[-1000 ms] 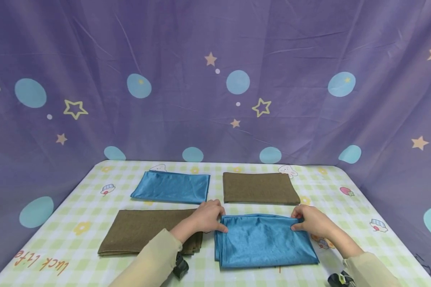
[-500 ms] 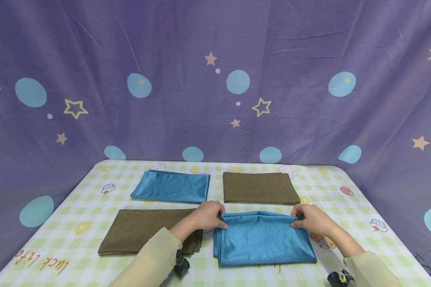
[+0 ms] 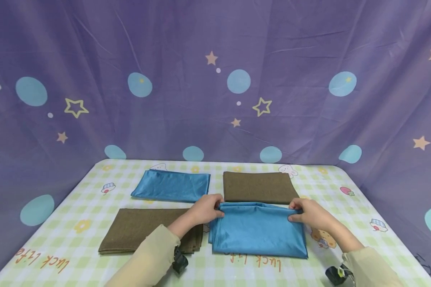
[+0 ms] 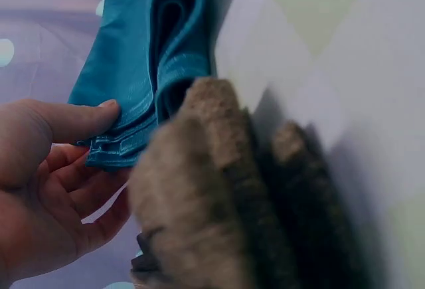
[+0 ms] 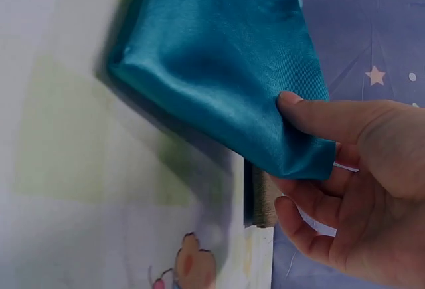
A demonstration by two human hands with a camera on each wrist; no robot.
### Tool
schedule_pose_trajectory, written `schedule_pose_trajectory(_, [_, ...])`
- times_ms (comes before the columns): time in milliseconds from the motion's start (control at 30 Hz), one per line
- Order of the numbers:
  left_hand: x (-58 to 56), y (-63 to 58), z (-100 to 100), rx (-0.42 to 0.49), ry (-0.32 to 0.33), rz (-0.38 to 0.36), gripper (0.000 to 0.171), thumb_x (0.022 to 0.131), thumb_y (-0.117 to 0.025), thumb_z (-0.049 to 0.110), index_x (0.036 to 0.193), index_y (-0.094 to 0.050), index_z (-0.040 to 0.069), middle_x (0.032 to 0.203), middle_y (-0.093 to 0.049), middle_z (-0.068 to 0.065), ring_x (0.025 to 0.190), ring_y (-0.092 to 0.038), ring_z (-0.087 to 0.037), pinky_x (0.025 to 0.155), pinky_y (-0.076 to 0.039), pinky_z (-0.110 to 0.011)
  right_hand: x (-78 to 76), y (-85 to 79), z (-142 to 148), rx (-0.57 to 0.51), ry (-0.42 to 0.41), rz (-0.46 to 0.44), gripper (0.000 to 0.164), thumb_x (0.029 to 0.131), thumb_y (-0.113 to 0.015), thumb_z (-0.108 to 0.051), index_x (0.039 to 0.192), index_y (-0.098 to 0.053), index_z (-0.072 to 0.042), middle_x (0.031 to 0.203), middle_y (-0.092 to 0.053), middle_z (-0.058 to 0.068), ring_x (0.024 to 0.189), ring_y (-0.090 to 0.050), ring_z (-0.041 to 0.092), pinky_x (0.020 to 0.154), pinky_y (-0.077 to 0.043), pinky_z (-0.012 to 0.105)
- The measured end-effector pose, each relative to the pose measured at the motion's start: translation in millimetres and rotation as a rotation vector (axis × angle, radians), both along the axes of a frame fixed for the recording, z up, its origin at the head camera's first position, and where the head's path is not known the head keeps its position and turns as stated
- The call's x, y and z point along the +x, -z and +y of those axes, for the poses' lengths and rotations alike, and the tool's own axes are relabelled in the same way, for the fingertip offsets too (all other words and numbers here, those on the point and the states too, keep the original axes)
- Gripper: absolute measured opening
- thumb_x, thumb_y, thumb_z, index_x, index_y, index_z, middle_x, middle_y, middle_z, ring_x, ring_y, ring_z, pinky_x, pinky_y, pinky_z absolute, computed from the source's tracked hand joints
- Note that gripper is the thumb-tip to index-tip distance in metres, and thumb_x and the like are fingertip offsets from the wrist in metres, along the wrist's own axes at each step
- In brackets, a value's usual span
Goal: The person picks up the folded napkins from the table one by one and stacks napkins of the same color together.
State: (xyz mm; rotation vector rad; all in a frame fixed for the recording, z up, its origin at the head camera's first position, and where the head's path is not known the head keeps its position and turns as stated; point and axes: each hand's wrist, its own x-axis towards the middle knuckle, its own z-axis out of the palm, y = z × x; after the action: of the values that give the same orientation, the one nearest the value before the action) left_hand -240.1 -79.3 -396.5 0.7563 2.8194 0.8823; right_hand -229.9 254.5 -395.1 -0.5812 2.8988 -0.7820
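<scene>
A folded, shiny blue cloth is held between both hands at the front right of the table. My left hand pinches its far left corner; in the left wrist view the thumb lies on top of the layered hems with fingers beneath. My right hand pinches the far right corner, thumb above and fingers under, as the right wrist view shows. The cloth's far edge is raised and its near edge hangs lower, close over the table. A folded brown cloth lies just left, partly behind my left forearm.
At the back left lies another folded blue cloth, and at the back right another folded brown cloth, close behind the held one. A checked tablecloth covers the table. Behind stands a purple curtain with stars and dots.
Both hands have lifted the blue cloth's far edge and moved it away from the body and slightly left. Its near edge has shifted too, baring printed letters on the tablecloth. Other cloths stay put.
</scene>
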Motion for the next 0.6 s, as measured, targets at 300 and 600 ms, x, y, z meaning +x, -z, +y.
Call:
schedule_pose_trajectory(300, [-6.1, -5.3, -6.4, 0.018, -0.028, 0.016, 0.022, 0.081, -0.068, 0.011, 0.100, -0.059, 0.009, 0.087, -0.058, -0.004, 0.069, -0.052, -0.013, 0.059, -0.043, -0.028, -4.9, -12.5, -0.7, -0.072, -0.033, 0.005, 0.013, 0.079, -0.069, -0.017, 0.087, -0.060, -0.011, 0.078, -0.057, -0.003, 0.069, -0.049, 0.010, 0.064, -0.042, 0.026])
schedule_pose_trajectory(600, [-10.9, -15.5, -14.1, 0.084, -0.058, 0.010, 0.019, 0.082, -0.066, 0.010, 0.098, -0.057, 0.010, 0.088, -0.057, -0.003, 0.075, -0.051, -0.015, 0.060, -0.043, -0.028, -9.7, -22.1, -2.0, -0.114, -0.036, -0.007, 0.014, 0.082, -0.066, -0.017, 0.092, -0.060, -0.009, 0.082, -0.058, 0.000, 0.071, -0.050, 0.013, 0.062, -0.042, 0.026])
